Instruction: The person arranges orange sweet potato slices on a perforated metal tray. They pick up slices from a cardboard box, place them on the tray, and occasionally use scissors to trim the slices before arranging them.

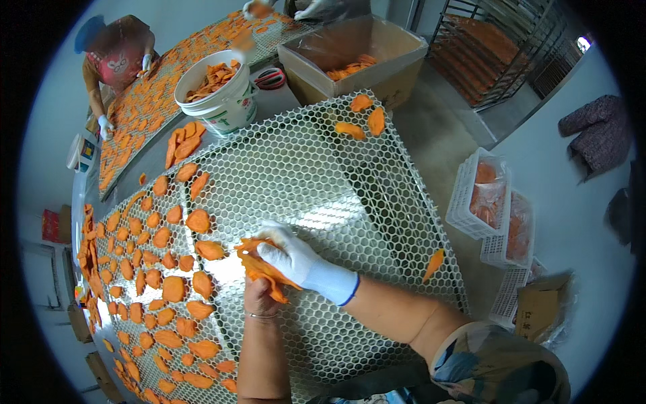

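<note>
My bare left hand [261,298], with a thin bracelet at the wrist, holds a bunch of orange dried slices [262,267], perhaps sweet potato, from below. Over the top of the same bunch lies my right hand [285,255] in a white knit glove, its thumb pressed on the slices and its far fingers partly hidden. Both hands are above a honeycomb mesh rack [282,166]. Many separate slices [174,289] lie flat across the rack's left part. A single slice [434,263] rests near its right edge, and three more [376,121] at the far corner.
Behind the rack stand a white bucket of slices [237,108], red-handled scissors [270,79] and a lined carton [353,43]. A person [118,60] works at another covered mesh [146,106]; another person's gloved hands show at the top. White crates [462,202] and a tray trolley [484,55] stand right.
</note>
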Available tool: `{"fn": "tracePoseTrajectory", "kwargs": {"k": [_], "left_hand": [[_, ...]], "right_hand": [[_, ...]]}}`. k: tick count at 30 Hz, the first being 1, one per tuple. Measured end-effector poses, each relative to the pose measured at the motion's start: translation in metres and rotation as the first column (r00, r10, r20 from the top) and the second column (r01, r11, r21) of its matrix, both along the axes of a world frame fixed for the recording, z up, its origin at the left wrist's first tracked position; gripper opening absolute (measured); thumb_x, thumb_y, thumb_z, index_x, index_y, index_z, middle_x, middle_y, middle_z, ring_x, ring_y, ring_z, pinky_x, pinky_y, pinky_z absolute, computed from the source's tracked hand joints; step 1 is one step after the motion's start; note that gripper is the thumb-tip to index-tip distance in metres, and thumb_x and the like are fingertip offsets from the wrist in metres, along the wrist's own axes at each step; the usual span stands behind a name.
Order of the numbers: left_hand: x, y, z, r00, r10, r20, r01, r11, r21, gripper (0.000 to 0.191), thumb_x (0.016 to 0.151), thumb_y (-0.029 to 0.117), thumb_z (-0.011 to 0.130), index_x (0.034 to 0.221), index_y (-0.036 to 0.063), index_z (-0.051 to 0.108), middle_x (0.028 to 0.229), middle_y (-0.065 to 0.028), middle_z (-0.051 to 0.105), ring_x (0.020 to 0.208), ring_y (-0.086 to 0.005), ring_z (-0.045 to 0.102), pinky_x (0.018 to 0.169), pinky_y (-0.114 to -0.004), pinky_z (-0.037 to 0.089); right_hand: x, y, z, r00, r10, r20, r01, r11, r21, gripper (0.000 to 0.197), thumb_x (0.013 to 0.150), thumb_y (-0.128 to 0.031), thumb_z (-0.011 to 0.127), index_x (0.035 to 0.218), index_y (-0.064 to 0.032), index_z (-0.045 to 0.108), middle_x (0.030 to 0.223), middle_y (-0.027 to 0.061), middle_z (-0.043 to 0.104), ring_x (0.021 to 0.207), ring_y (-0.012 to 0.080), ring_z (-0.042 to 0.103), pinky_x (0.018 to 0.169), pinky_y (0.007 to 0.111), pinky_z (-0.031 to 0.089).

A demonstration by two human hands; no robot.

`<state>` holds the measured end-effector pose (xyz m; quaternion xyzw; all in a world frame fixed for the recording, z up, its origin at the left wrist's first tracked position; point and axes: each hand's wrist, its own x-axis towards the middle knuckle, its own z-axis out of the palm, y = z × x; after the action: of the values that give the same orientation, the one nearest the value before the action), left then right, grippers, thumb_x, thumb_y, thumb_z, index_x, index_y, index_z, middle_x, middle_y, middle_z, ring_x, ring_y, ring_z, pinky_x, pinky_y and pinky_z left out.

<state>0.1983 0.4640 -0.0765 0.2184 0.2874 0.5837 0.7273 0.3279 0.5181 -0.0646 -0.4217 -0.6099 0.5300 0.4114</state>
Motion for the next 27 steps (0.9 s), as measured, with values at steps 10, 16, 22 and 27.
{"fn": "tracePoseTrajectory", "kwargs": {"k": [10, 16, 22, 27], "left_hand": [[-0.098, -0.019, -0.019, 0.488, 0.486, -0.725, -0.365, 0.868, 0.336, 0.064, 0.081, 0.013, 0.069, 0.135, 0.0056, 0.036, 0.123, -0.0113, 0.049, 0.104, -0.0239, 0.058, 0.092, -0.034, 0.049], [-0.087, -0.013, -0.043, 0.027, 0.528, -0.849, -0.167, 0.84, 0.517, 0.059, 0.071, 0.003, 0.075, 0.125, 0.0063, 0.051, 0.131, -0.0131, 0.042, 0.122, -0.026, 0.046, 0.104, -0.038, 0.04], [-0.084, -0.016, -0.04, -0.061, 0.506, -0.86, -0.186, 0.841, 0.508, 0.057, 0.068, 0.003, 0.075, 0.121, 0.006, 0.054, 0.132, -0.0148, 0.04, 0.123, -0.0308, 0.045, 0.108, -0.041, 0.036], [-0.081, -0.016, -0.035, -0.14, 0.515, -0.846, -0.168, 0.83, 0.533, 0.056, 0.065, 0.009, 0.08, 0.117, 0.0109, 0.058, 0.122, -0.0138, 0.055, 0.12, -0.0351, 0.046, 0.111, -0.046, 0.027]], "right_hand": [[0.139, 0.176, 0.029, 0.596, -0.659, 0.459, 0.45, 0.747, 0.489, 0.033, 0.087, -0.031, 0.062, 0.113, -0.0108, 0.062, 0.12, 0.014, 0.057, 0.11, 0.0299, 0.057, 0.094, 0.041, 0.046], [0.139, 0.19, 0.025, 0.156, -0.344, 0.926, 0.35, 0.896, 0.274, 0.035, 0.089, -0.021, 0.056, 0.123, -0.012, 0.054, 0.124, 0.0125, 0.056, 0.118, 0.0314, 0.052, 0.092, 0.043, 0.048], [0.132, 0.175, 0.039, 0.463, 0.062, 0.884, 0.046, 0.994, -0.094, 0.033, 0.081, -0.024, 0.059, 0.112, -0.0159, 0.066, 0.123, 0.009, 0.063, 0.111, 0.0277, 0.061, 0.096, 0.04, 0.047], [0.207, 0.193, 0.045, 0.129, -0.409, 0.904, -0.123, 0.897, 0.423, 0.023, 0.085, -0.025, 0.058, 0.105, -0.019, 0.069, 0.122, 0.0063, 0.055, 0.12, 0.0273, 0.047, 0.096, 0.045, 0.041]]}}
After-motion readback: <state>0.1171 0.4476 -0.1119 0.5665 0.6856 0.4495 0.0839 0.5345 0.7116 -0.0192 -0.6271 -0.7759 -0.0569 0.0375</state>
